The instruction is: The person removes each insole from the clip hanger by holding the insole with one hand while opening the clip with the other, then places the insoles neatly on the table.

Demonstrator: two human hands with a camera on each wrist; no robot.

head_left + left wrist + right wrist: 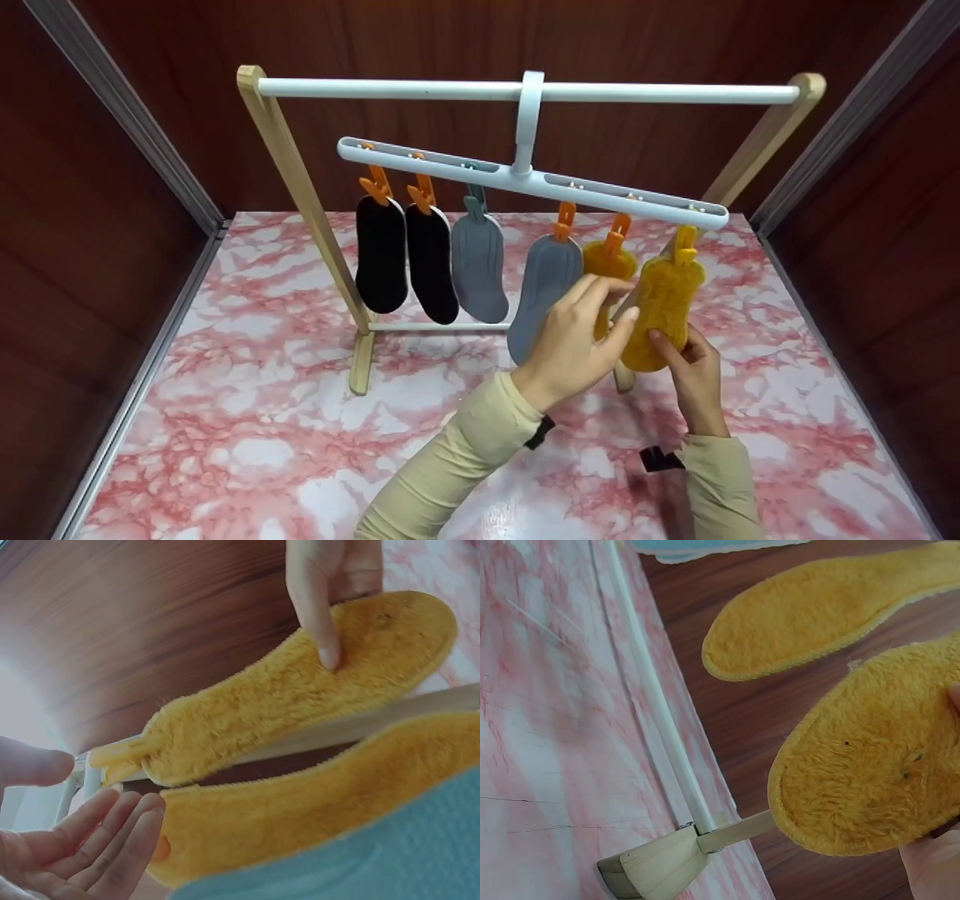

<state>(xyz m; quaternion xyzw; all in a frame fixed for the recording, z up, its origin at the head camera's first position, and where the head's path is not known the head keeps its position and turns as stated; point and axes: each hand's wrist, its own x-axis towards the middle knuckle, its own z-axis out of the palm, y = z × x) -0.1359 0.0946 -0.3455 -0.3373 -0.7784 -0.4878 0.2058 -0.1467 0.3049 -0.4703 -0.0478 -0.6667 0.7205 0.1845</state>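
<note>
A yellow fuzzy insole (660, 315) hangs by a yellow clip (685, 246) at the right end of a pale hanger (450, 171). My right hand (697, 379) pinches its lower part, thumb on the fuzzy face. Beside it, my left hand (574, 337) is spread with nothing in its grasp, fingers near a second yellow insole (300, 810), which an orange clip (617, 234) holds. In the head view the left hand partly covers that second insole and a grey-blue insole (553, 274).
Left of centre hang another grey insole (480, 262) and two black insoles (381, 255), all clipped. The hanger tilts down rightward from a white bar (390, 89) on a wooden-legged rack (300, 187). Below is a pink marbled tabletop (262, 450); brown panels (480, 37) surround it.
</note>
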